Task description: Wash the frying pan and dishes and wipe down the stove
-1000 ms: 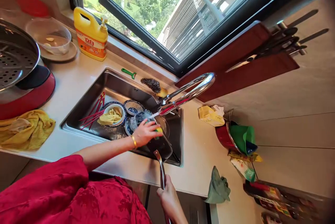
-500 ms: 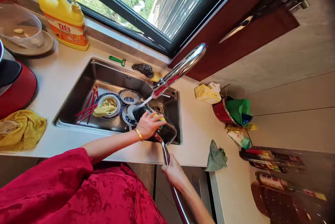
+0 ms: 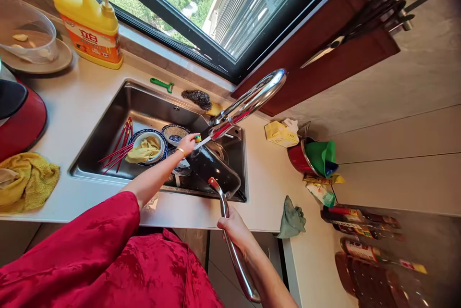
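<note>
Two hands are gripping: your left hand [image 3: 188, 143], fingers clenched on a sponge [image 3: 198, 138], has slid to the far rim of the black frying pan [image 3: 212, 168], while your right hand [image 3: 234, 230] grasps its steel handle [image 3: 224, 207].

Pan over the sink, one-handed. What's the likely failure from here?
The frying pan hangs tilted from its metal handle in the right hand; if that grip slips, it could drop onto the blue-and-white bowls beside it and chip them. The water stream hitting the sponge in the left hand might also splash the red sleeve.
</note>
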The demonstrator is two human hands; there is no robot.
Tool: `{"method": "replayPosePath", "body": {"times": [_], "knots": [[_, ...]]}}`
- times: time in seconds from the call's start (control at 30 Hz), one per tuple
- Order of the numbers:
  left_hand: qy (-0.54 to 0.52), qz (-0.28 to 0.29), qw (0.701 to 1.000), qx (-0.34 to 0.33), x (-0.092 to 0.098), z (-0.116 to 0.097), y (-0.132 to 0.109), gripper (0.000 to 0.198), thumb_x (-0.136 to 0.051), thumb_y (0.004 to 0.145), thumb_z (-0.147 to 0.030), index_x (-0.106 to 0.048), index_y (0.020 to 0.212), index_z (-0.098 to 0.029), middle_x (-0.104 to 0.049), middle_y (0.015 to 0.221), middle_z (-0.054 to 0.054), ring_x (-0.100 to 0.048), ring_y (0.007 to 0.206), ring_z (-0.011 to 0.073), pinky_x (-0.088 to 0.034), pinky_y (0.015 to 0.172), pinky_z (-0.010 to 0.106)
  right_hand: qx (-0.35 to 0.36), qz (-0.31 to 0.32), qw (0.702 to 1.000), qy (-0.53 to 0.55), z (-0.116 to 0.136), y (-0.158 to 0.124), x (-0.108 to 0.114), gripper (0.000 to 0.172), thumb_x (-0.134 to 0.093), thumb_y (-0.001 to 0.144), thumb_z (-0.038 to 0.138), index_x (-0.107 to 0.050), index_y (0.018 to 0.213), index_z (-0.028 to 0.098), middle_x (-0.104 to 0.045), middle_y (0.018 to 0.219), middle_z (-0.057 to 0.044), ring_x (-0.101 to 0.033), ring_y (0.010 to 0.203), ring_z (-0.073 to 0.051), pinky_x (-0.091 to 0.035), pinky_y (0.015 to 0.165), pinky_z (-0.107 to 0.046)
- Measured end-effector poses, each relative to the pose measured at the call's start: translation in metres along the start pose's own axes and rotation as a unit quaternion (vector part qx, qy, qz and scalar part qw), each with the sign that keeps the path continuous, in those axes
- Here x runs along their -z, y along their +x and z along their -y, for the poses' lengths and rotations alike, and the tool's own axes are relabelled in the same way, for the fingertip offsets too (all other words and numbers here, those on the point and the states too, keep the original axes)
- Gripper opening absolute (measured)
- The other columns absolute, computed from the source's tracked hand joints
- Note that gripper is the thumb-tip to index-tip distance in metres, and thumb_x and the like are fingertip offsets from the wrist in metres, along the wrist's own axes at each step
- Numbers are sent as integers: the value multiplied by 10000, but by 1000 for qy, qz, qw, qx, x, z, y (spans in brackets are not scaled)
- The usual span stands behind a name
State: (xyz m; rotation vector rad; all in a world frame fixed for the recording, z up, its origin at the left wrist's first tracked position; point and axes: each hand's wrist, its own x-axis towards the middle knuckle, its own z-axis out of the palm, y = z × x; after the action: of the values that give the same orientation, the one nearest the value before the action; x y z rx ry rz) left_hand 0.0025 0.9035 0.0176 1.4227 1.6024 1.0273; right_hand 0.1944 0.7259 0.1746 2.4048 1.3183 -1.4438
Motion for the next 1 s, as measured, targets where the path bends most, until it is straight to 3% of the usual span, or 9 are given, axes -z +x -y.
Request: {"method": "replayPosePath", "body": {"times": [0.1, 0.2, 0.33, 0.43, 0.53, 0.63, 0.77, 0.9, 1.0], "knots": [[-17, 4, 999, 40, 0, 6, 0, 409, -397, 836, -103, -597, 1185, -179, -583, 1232, 41, -527, 1125, 157, -403, 978, 282, 5, -16, 1000, -7, -4, 2, -4, 280, -472, 541, 142, -386, 800, 200, -384, 581, 71, -393, 489, -93, -295, 478, -216], [38, -27, 997, -67, -6, -17, -43, 405, -429, 828, -116, -611, 1162, -255, -517, 1310, 17, -447, 1212, 189, -333, 1041, 388, 23, -33, 999, -10, -10, 4, -8, 279, -479, 532, 140, -409, 796, 197, -397, 597, 62, -414, 534, -105, -312, 507, -221], [109, 46, 957, -265, -11, -56, -109, 378, -474, 844, -198, -582, 1168, -360, -492, 1334, -19, -377, 1262, 254, -203, 1051, 561, 51, -38, 998, -3, -18, 2, -13, 278, -470, 527, 149, -430, 798, 192, -420, 628, 50, -431, 576, -116, -327, 529, -228], [109, 78, 942, -307, -11, -61, -120, 381, -476, 852, -222, -556, 1200, -355, -487, 1339, -10, -384, 1258, 245, -216, 1055, 529, 70, -29, 997, -1, -29, -5, -18, 283, -447, 531, 160, -442, 813, 183, -448, 670, 35, -445, 603, -127, -337, 536, -235], [54, 42, 976, -209, -8, -37, -95, 402, -426, 864, -191, -536, 1237, -293, -498, 1327, 21, -425, 1226, 205, -300, 1043, 424, 95, -33, 995, -13, -50, -13, -24, 327, -423, 553, 160, -464, 877, 167, -492, 734, 10, -481, 667, -147, -365, 582, -247], [-36, 17, 999, -16, -6, 3, -59, 388, -403, 858, -166, -554, 1213, -208, -558, 1254, 54, -490, 1161, 175, -357, 1010, 323, 114, -31, 992, -36, -75, -20, -33, 360, -409, 587, 143, -466, 943, 155, -529, 792, -15, -510, 733, -164, -386, 658, -260], [-92, 53, 973, 205, -6, 47, -33, 332, -405, 847, -169, -587, 1125, -159, -654, 1066, 66, -585, 1000, 189, -456, 876, 300, 128, -16, 990, -63, -101, -24, -39, 341, -388, 649, 137, -453, 983, 159, -538, 789, -15, -502, 705, -157, -378, 652, -254], [-87, 113, 966, 218, -4, 59, -19, 280, -415, 839, -168, -613, 1029, -111, -685, 847, 71, -632, 710, 164, -507, 655, 263, 151, -3, 986, -77, -118, -15, -37, 371, -389, 682, 142, -433, 1050, 165, -552, 805, -14, -501, 705, -152, -381, 667, -246], [-73, 152, 968, 185, 2, 52, 4, 208, -499, 798, -168, -650, 929, -111, -685, 790, 56, -621, 661, 151, -497, 646, 244, 180, -6, 980, -90, -129, -2, -35, 375, -387, 684, 139, -427, 1055, 172, -549, 801, -12, -505, 714, -155, -383, 668, -244]]}}
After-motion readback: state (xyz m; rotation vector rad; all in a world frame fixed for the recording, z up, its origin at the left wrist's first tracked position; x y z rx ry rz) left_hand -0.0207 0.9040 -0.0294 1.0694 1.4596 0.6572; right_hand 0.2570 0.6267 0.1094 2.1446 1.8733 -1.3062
